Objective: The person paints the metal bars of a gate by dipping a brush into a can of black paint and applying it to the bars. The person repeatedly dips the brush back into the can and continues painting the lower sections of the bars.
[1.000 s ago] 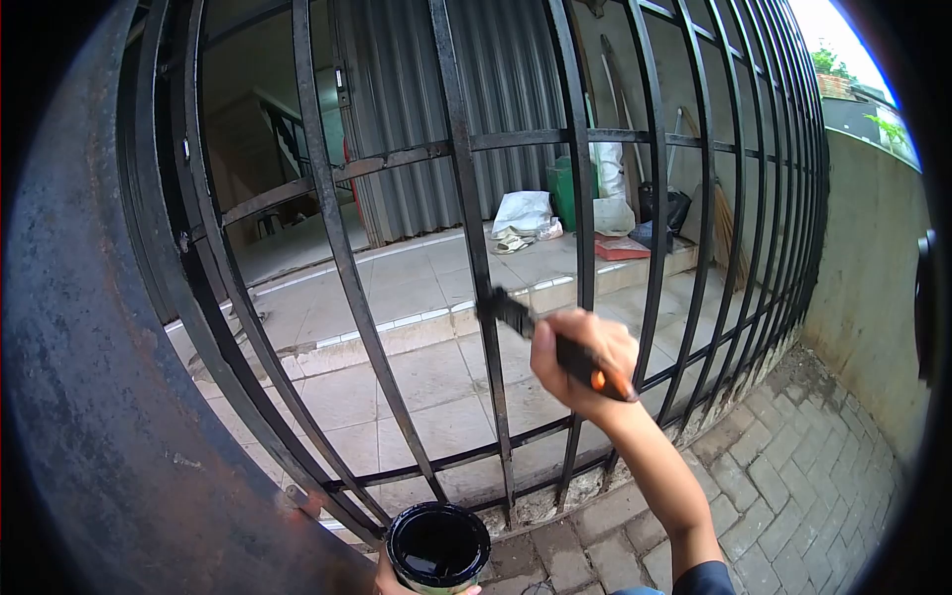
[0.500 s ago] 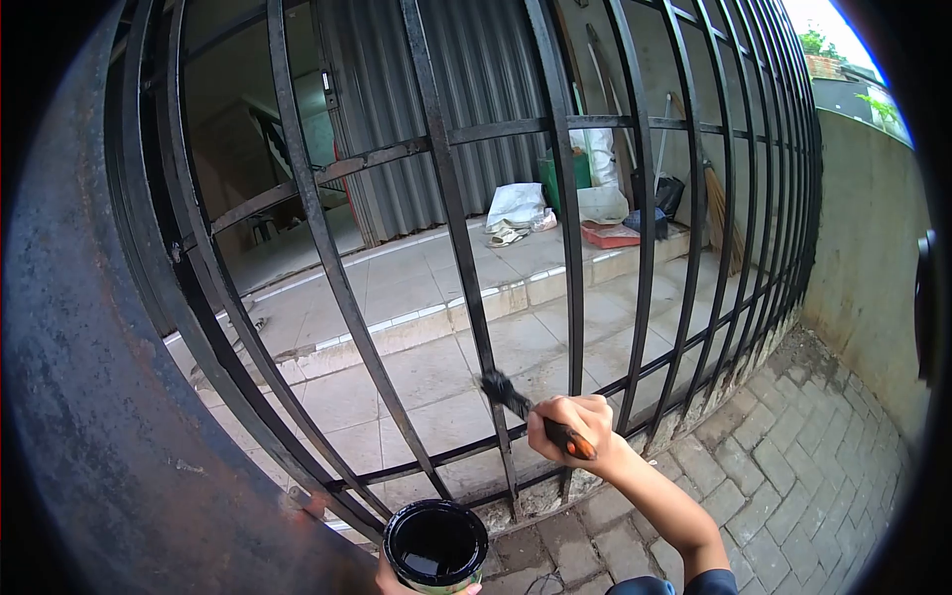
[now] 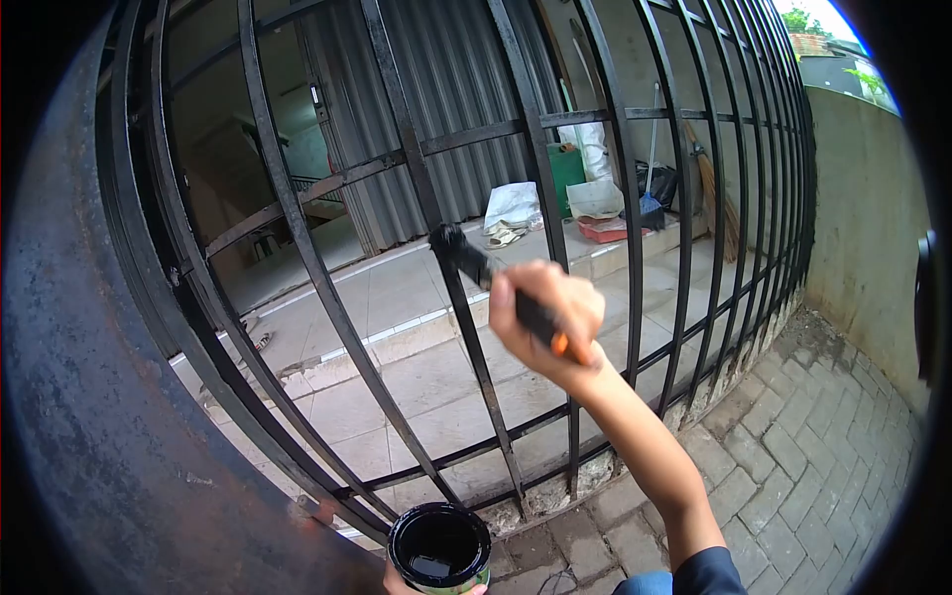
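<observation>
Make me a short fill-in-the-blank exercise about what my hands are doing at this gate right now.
1. The right hand grips a ____ with an orange-tipped handle.
2. Its bristles touch a vertical ____ of the gate.
3. The left hand holds an open can of ____ paint.

Missing words: paintbrush; bar; black

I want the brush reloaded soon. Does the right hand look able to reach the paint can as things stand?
Probably yes: the right hand holds the brush at the gate bar, and nothing lies between it and the open paint can below.
</observation>
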`<state>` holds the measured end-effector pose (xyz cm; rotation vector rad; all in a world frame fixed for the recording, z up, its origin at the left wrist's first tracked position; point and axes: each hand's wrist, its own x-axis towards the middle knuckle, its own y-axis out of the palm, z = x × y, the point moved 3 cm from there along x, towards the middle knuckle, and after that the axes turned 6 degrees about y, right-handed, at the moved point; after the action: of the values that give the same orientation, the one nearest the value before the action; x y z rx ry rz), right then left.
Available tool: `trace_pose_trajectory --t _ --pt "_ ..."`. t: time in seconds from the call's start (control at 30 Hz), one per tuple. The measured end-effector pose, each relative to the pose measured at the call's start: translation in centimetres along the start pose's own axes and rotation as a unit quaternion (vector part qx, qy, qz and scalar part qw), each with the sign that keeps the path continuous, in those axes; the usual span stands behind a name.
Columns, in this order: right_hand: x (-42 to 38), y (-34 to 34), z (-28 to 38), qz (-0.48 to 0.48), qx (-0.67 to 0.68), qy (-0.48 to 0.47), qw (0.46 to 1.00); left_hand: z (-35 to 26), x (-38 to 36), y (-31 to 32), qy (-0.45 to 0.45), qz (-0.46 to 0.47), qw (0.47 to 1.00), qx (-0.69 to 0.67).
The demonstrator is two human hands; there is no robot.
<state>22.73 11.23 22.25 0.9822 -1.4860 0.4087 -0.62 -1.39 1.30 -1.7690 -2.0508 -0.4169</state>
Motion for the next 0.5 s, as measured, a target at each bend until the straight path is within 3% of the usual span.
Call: trace_pose_trajectory --t 0.17,0.37,0.5 --pt "-7.6 -2.1 1.4 0.113 0.001 -0.009 0.994 0.0 0.0 -0.2 0.005 0.010 1.000 0.011" --pt "-14.1 -5.1 3.3 0.227 0.015 0.061 0.972 0.1 -0.4 -0.8 -0.023 0.018 0.999 0.035" --pt "-12.3 -5.4 3.9 0.225 0.026 0.055 0.972 -0.3 -0.2 -0.5 -0.001 0.018 0.999 0.036"
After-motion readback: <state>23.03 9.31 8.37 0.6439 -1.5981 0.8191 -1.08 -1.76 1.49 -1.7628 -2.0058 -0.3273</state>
